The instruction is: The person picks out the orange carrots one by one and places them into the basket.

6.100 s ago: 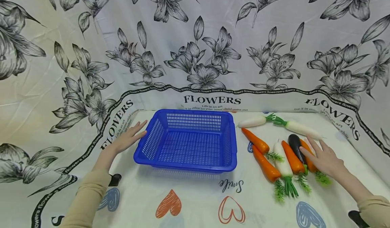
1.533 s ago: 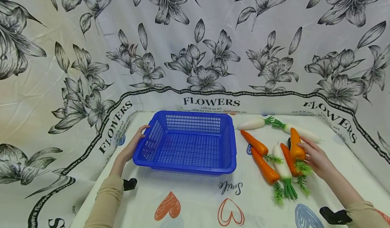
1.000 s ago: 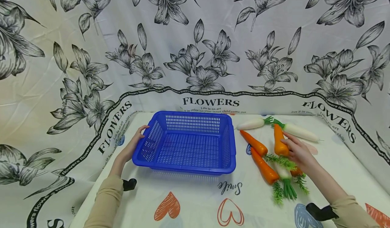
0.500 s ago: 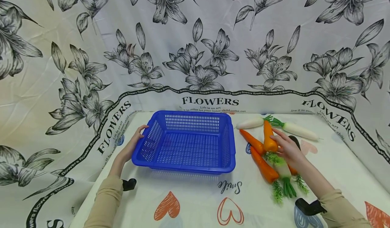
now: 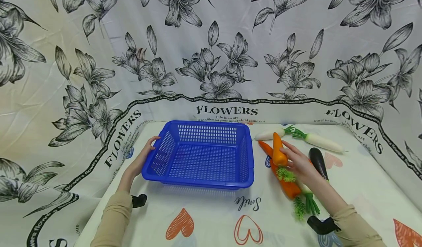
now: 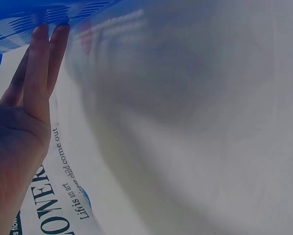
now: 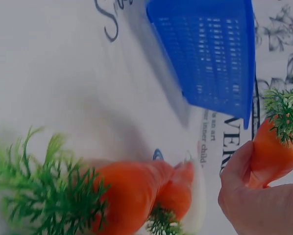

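Held carrot (image 5: 279, 153) has shifted left since half a second ago, nearer the blue basket (image 5: 197, 183), and more of the eggplant (image 5: 317, 161) shows at right; basket hardly moved. Head view: right hand (image 5: 298, 162) pinches the carrot's thick part between thumb and fingers, leafy end near, tip far — probably gripped there because it's the fullest part. Carrot sits in front of two lying carrots (image 5: 291, 190), hiding part of them; contact unclear. Right forearm (image 5: 326, 195) blocks much of the near white radish (image 5: 306, 189); two far white radishes (image 5: 324, 143) lie beyond. Left wrist view: left hand (image 6: 24, 117) has fingers nearly straight, tips against the basket's left wall — likely steadying it; thumb not made out. Right wrist view: held carrot stands apart from the basket's right side.
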A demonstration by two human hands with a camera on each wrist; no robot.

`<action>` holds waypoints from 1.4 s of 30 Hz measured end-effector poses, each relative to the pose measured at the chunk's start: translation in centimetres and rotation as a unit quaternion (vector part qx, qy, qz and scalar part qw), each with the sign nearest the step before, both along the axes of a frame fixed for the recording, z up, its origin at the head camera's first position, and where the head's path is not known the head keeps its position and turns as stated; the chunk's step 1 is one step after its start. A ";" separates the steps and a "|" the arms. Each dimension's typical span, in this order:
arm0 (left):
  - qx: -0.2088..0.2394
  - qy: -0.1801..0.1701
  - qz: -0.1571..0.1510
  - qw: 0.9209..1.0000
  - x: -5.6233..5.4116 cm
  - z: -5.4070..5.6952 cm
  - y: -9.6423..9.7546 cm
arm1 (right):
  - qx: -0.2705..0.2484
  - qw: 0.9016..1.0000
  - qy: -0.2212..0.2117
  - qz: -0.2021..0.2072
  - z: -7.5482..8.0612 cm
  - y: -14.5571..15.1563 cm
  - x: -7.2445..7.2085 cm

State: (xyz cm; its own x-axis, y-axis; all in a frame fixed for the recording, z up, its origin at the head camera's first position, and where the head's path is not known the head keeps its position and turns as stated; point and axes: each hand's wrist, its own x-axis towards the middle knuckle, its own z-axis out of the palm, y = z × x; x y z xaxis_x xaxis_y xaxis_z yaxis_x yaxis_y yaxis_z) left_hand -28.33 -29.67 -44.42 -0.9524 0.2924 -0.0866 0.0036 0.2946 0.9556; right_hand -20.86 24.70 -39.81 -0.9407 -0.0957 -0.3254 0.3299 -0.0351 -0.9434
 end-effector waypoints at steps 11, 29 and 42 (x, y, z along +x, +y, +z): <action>0.001 0.005 -0.004 1.000 0.0 -0.1 -0.1 | -0.072 0.997 -0.011 -0.009 0.8 -3.0 -0.1; 0.001 -0.003 0.001 1.000 0.1 0.1 0.1 | -0.092 0.996 0.015 0.000 1.7 -8.0 -0.4; 0.003 -0.001 0.001 1.000 0.1 0.0 0.1 | -0.068 0.997 0.034 0.003 1.9 -11.7 -1.3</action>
